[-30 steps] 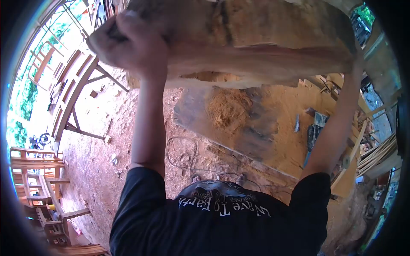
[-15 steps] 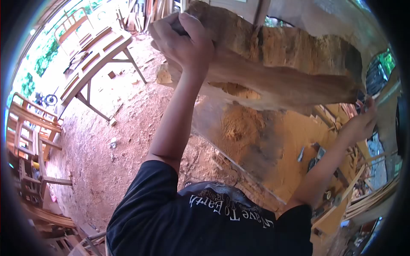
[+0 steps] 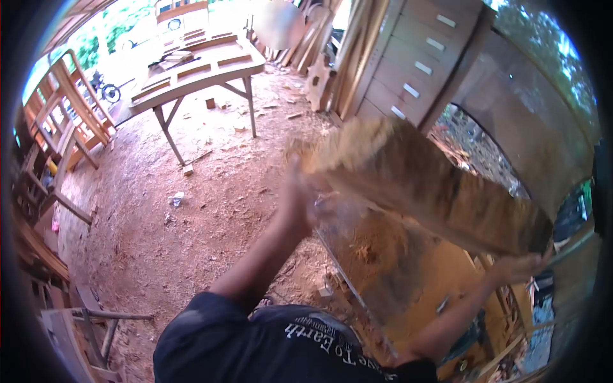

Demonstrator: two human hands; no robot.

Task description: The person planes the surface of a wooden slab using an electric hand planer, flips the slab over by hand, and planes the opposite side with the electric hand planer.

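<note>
A thick, rough-edged wood slab (image 3: 440, 191) hangs tilted above a dusty work surface, its right end lower than its left. My left hand (image 3: 297, 198), smeared by motion, holds the slab's left end from the near side. At the opposite end, my right hand (image 3: 520, 268) supports the lower corner from beneath, with its fingers stretched along the wood. Below the slab lies the work surface (image 3: 440, 274), coated with orange sawdust (image 3: 367, 249). The slab hides much of its far side.
A wooden table frame (image 3: 198, 70) stands at the back left, with chair frames (image 3: 70, 108) nearer the left edge. A drawer cabinet (image 3: 408, 64) and leaning boards (image 3: 357, 51) rise behind the slab. Wood shavings cover the floor (image 3: 159, 236).
The slab has tilted and turned, and it sits lower in view. My left hand has shifted from its upper edge to its near left side. The camera view has swung too.
</note>
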